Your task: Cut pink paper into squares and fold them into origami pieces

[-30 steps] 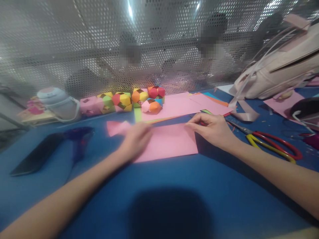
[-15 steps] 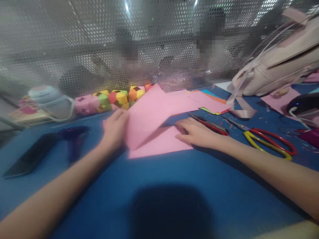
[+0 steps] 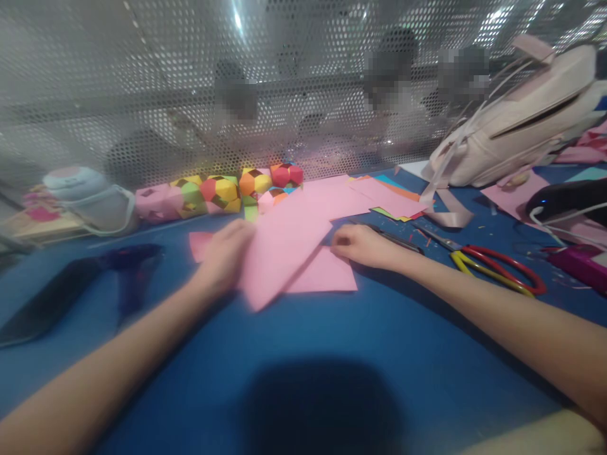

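A pink sheet of paper (image 3: 289,237) stands tilted and slightly curled at the middle of the blue table, its left side in my left hand (image 3: 227,253), whose fingers are partly hidden and blurred. Under it lies another pink sheet (image 3: 325,272), flat on the table. My right hand (image 3: 358,244) rests at the upper right edge of that flat sheet, its fingers curled together; whether they pinch the paper is too small to tell. A small pink-red corner of paper (image 3: 199,245) shows left of my left hand.
Folded colourful paper shapes (image 3: 220,194) line the back left, near a pale container (image 3: 97,199). Behind my right hand are paper sheets (image 3: 391,197) and a dark cutter (image 3: 398,240); scissors (image 3: 502,268) and a pale bag (image 3: 516,126) are right. A dark phone-like object (image 3: 52,297) lies left.
The raised pink sheet has swung lower, its near corner now over the flat sheet's front edge. My right hand's fingers have drawn together. The whole view has shifted slightly.
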The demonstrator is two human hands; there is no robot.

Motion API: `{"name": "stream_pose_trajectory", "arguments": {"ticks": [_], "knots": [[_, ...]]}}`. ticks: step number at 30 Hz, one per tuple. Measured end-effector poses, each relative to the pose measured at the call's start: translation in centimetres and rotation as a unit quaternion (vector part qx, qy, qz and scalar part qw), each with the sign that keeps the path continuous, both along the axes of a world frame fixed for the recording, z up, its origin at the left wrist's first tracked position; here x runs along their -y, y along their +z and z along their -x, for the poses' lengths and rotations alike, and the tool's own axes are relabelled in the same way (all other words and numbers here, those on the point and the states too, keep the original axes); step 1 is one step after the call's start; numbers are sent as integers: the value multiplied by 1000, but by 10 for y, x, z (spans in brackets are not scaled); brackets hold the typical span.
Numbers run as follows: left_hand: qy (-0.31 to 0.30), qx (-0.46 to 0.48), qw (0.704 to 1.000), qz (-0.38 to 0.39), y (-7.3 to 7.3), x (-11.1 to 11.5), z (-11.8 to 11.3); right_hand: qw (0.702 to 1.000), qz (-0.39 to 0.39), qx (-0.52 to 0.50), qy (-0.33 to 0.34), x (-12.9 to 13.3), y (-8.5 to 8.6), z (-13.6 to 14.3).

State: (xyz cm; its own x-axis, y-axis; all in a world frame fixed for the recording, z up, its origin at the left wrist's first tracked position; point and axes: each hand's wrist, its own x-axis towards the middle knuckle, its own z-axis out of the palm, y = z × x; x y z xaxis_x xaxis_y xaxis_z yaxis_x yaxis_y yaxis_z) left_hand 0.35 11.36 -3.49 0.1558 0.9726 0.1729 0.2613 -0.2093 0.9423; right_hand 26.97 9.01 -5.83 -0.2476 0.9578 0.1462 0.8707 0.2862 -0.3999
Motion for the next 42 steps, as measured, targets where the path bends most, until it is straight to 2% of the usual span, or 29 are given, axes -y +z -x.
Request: {"name": "stream_pose_trajectory", "arguments": {"ticks": [5, 10, 14, 18, 22, 23, 25, 27, 29, 32, 35, 38, 42], "knots": [[-50, 44, 997, 31, -7, 4, -4, 995, -75, 39, -48, -16, 13, -10], [-102, -20, 994, 38, -17, 13, -8, 985, -124, 46, -106, -50, 25, -20], [-159, -57, 984, 61, -18, 18, -9, 982, -129, 3, -136, -70, 29, -19], [-138, -19, 988, 64, -21, 15, -8, 984, -96, -81, -128, -62, 27, -10], [-110, 38, 990, 74, -25, 11, -7, 978, 9, -193, -84, -26, 17, 1], [-105, 44, 990, 79, -25, 11, -7, 953, 63, -285, -81, -16, 15, 3], [-97, 51, 989, 95, -23, 14, -9, 883, 156, -433, -92, 3, 12, 5], [-92, 58, 987, 116, -20, 18, -12, 828, 189, -515, -115, 16, 12, 3], [-86, 58, 985, 135, -18, 24, -17, 799, 170, -560, -136, 24, 14, -2], [-68, 34, 985, 154, -17, 36, -23, 776, 129, -598, -154, 29, 18, -7], [-53, 6, 986, 155, -19, 48, -29, 792, 85, -586, -145, 33, 20, -8], [-47, -3, 986, 163, -22, 57, -32, 838, 15, -533, -119, 40, 22, -4], [-52, -12, 983, 178, -23, 63, -33, 888, -58, -439, -121, 50, 25, 1]]}}
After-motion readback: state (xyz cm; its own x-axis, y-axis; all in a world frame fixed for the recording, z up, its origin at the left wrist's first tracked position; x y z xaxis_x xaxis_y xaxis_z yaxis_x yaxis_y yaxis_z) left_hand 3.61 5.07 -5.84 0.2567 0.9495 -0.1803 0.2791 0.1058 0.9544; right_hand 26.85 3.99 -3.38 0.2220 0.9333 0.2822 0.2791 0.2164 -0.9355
